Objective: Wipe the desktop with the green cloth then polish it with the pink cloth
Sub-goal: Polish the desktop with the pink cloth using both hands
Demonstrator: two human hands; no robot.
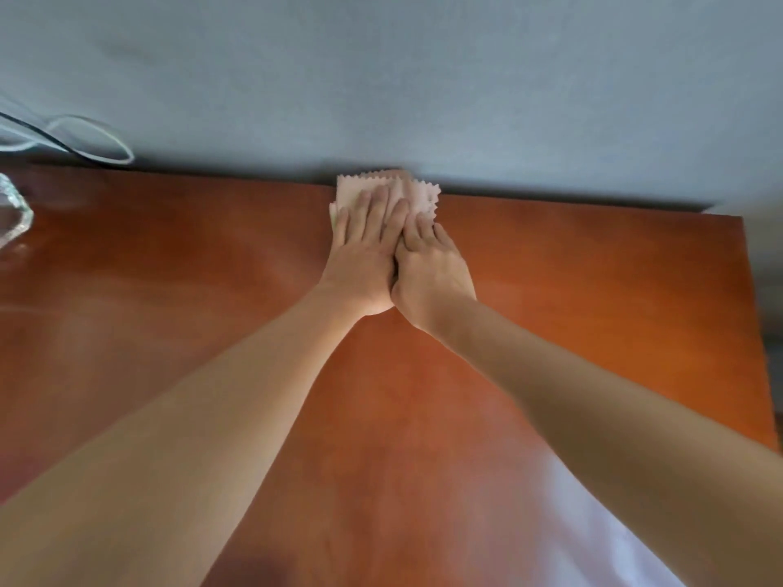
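Arms outstretched, left hand (367,252) flat, right hand (432,271) seemingly overlapping

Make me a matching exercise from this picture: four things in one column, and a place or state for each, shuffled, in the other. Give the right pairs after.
Things
1. pink cloth
2. left hand
3. glass object
4. cable

Places or states
A. at the desktop's far left edge, cut off by the frame
B. looped against the wall, behind the desktop's far left corner
C. flat at the desktop's far edge, under both hands
D. fingers straight, pressing down beside the right hand

Pairs: 1-C, 2-D, 3-A, 4-B
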